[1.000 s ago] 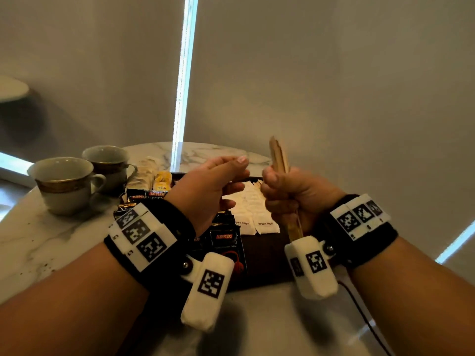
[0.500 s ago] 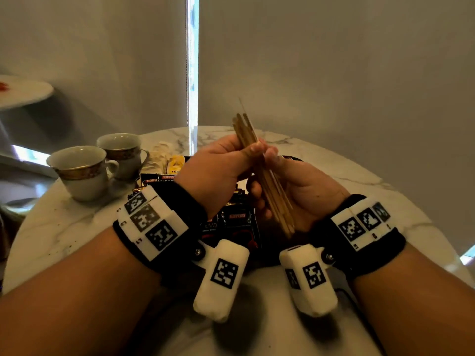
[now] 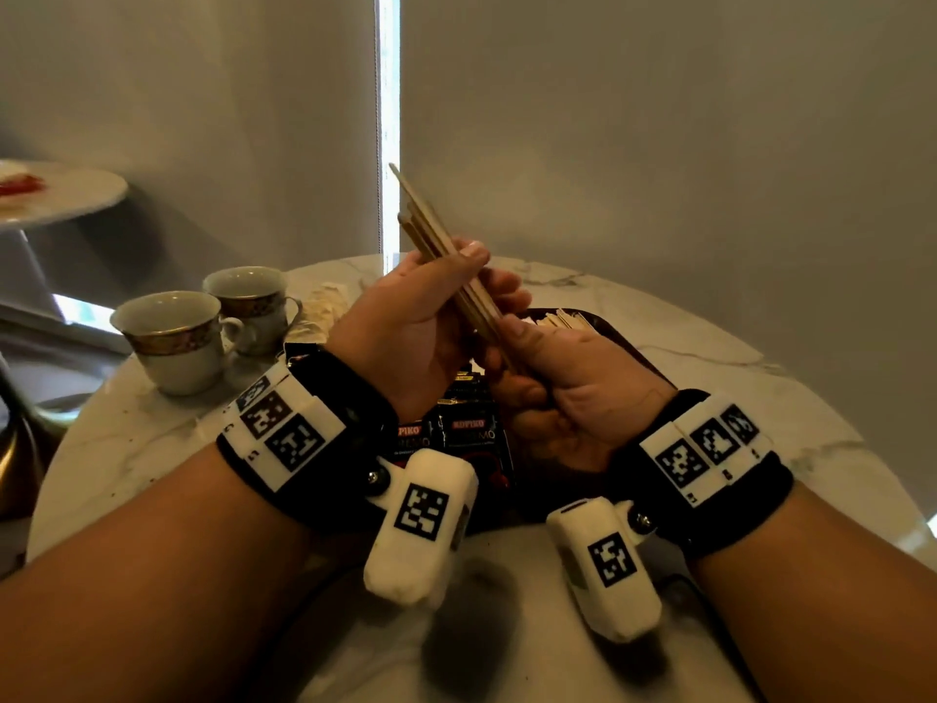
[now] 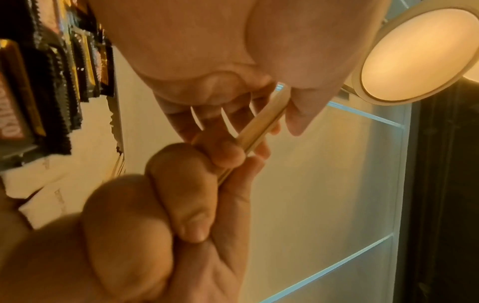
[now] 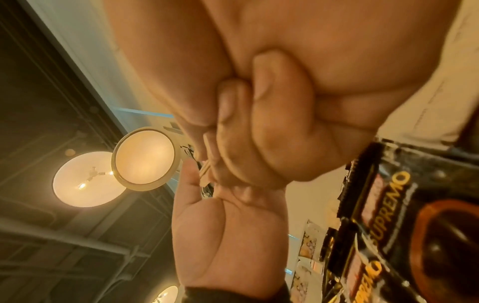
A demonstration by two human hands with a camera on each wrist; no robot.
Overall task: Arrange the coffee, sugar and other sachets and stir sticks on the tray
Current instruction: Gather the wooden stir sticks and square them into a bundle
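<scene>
Head view | my left hand [image 3: 405,342] pinches bundle of thin wooden stir sticks [image 3: 446,261] | my right hand [image 3: 563,393] grips its lower end

Tilted bundle of wooden stir sticks [image 3: 446,268] above dark tray [image 3: 616,329].

The head view is dim and grey. Daylight comes through a bright, blown-out slit [image 3: 389,119] between the far blinds, and soft dark shadows lie on the near table [image 3: 583,307] under the wrists. Straight lines bow toward the edges, and the far left corner is smeared. Both wrist views are warm and orange, lit by round ceiling lamps [image 4: 414,53] [image 5: 145,157] that glare white at their centres. Skin close to those lenses is blurred and fills much of each frame; the sachets [image 5: 388,205] at the edges are stretched and soft.
</scene>
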